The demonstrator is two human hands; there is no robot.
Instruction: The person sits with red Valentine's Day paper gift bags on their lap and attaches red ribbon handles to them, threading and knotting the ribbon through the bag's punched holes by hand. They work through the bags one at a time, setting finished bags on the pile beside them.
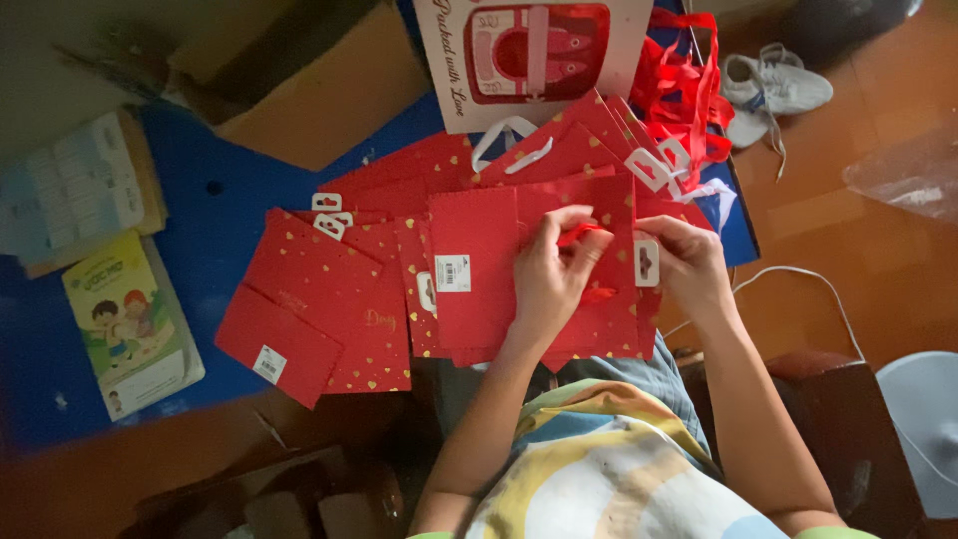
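- Your left hand [547, 274] fingers pinch a red ribbon [582, 234] at the top red gift bag [534, 265].
- Your right hand [689, 262] seems closed on the bag's right edge.
- Threading looks underway; next, pull gently.

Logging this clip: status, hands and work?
Left hand pinching red ribbon. Right hand steadying red gift bag. More flat bags stacked beside; nothing blocking.

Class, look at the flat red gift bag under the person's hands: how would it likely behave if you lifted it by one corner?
The red bag lies folded flat like thin card, so it is probably light and would bend somewhat. Its smooth face may let it slide off the stack. The ribbon pinched between left hand and right hand looks floppy.
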